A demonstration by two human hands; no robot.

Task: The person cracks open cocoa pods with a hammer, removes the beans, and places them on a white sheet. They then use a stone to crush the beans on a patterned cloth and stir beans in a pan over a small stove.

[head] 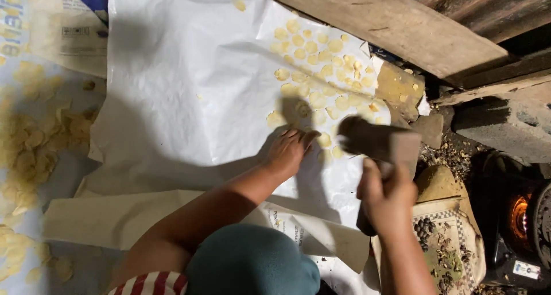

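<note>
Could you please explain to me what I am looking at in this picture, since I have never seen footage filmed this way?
There is no machine here. A person wears a camera on the head, so the single picture looks straight down at their own arms and two bare hands.

The left hand rests flat on a large white sheet spread over the ground. On that sheet lie many small, thin, pale yellow round pieces, set close together near its far edge. More such pieces, looser and curled, lie in a heap on another sheet at the left.

The right hand grips the handle of a heavy wooden mallet, raised above the sheet.

At the right edge there is an orange glow, and a wooden plank runs across the top.
</note>
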